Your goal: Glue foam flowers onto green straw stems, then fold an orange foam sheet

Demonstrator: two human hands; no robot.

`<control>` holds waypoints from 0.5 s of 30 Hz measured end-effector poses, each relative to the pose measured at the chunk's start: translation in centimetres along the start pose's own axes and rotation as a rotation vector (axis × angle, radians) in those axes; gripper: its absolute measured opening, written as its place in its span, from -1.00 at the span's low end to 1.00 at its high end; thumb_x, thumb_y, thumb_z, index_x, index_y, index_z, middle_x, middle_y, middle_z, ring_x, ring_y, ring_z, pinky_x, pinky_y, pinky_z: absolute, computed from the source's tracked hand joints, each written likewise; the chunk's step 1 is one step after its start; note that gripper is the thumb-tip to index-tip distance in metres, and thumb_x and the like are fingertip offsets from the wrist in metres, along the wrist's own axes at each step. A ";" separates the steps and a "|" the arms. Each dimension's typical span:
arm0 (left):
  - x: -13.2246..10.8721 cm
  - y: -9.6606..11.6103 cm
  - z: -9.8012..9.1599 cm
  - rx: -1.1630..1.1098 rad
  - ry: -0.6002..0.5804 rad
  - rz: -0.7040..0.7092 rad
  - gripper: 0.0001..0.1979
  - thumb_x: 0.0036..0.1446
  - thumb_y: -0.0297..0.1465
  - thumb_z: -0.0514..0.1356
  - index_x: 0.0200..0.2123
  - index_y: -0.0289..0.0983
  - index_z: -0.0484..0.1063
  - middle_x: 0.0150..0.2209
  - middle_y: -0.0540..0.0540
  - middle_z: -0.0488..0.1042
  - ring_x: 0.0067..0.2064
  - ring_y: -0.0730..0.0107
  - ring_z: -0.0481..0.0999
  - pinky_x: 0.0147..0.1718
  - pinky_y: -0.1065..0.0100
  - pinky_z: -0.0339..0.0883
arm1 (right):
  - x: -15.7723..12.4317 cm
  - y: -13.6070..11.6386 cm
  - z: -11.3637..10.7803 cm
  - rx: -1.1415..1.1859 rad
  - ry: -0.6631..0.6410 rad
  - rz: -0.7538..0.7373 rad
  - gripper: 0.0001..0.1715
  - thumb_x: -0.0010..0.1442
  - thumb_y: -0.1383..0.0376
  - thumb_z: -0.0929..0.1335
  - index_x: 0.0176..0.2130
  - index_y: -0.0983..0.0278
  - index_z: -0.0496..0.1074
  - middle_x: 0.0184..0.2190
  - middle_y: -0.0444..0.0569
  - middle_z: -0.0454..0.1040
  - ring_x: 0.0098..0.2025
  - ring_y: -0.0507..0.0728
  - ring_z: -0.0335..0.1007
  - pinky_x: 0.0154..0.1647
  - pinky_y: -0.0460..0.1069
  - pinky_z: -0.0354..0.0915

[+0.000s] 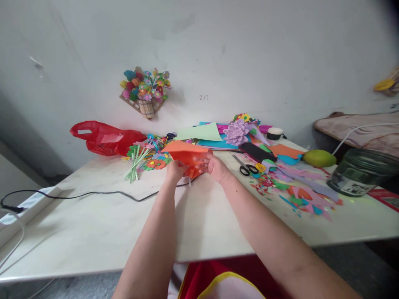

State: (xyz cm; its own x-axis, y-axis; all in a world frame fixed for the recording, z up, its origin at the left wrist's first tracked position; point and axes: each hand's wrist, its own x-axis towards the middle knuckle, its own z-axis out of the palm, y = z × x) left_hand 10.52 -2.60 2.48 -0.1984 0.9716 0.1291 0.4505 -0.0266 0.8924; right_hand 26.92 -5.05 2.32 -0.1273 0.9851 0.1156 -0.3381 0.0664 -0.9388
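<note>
My left hand (177, 169) pinches the lower left part of an orange craft sheet (183, 158), which stands bent up off the table with its top folded back. At the sheet's right side is my right hand (215, 165), its fingers spread and blurred in front of the orange surface; whether they touch it is unclear. A small whitish piece (189, 181) shows just below the sheet, too blurred to name. Left of my hands lie paper-like flowers (156, 162) and a bundle of pale green stems (136, 162). Black-handled scissors (247, 168) rest to the right.
A red plastic bag (106, 139) sits at the back left. Behind are a pale green sheet (199, 132) and a lilac flower (237, 133). Coloured scraps (307, 199), a green fruit (319, 158) and a glass jar (358, 174) occupy the right. A black cable (115, 192) crosses the table.
</note>
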 end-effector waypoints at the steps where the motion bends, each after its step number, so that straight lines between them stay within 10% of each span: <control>1: -0.2 0.2 -0.1 0.013 -0.003 0.004 -0.79 -0.36 -0.53 0.34 -0.71 -0.28 0.32 -0.75 0.01 0.29 -0.61 0.35 0.41 -0.64 0.46 0.22 | 0.2 -0.1 -0.2 0.038 0.035 -0.068 -0.47 0.19 0.01 0.13 0.04 0.18 0.28 0.00 0.06 0.42 -0.22 0.10 0.48 -0.37 -0.03 0.40; 7: -0.3 -0.1 0.1 -0.100 -0.027 -0.012 -0.76 -0.34 -0.47 0.36 -0.72 -0.28 0.30 -0.75 0.03 0.27 -0.66 0.44 0.37 -0.67 0.49 0.19 | 1.6 0.5 -2.1 0.109 0.366 -0.239 -0.28 0.15 0.07 0.22 0.25 0.04 -0.06 0.32 -0.03 -0.14 0.21 0.10 0.11 -0.12 0.02 0.36; 15: 0.1 -0.7 0.4 -0.083 -0.020 -0.006 -0.75 -0.28 -0.43 0.35 -0.70 -0.27 0.28 -0.72 0.03 0.30 -0.67 0.44 0.38 -0.66 0.48 0.24 | 1.7 2.4 -1.1 -0.578 0.413 -0.148 -0.77 0.02 0.27 0.30 -0.32 0.28 0.51 -0.36 -0.04 0.53 -0.36 0.07 0.44 -0.35 -0.05 0.33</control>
State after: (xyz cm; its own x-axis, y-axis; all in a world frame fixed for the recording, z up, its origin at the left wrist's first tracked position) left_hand 10.56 -2.35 1.71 -0.1832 0.9762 0.1161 0.3752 -0.0397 0.9261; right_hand 26.89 -3.03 -0.10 0.2826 0.9312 0.2302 0.2374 0.1647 -0.9573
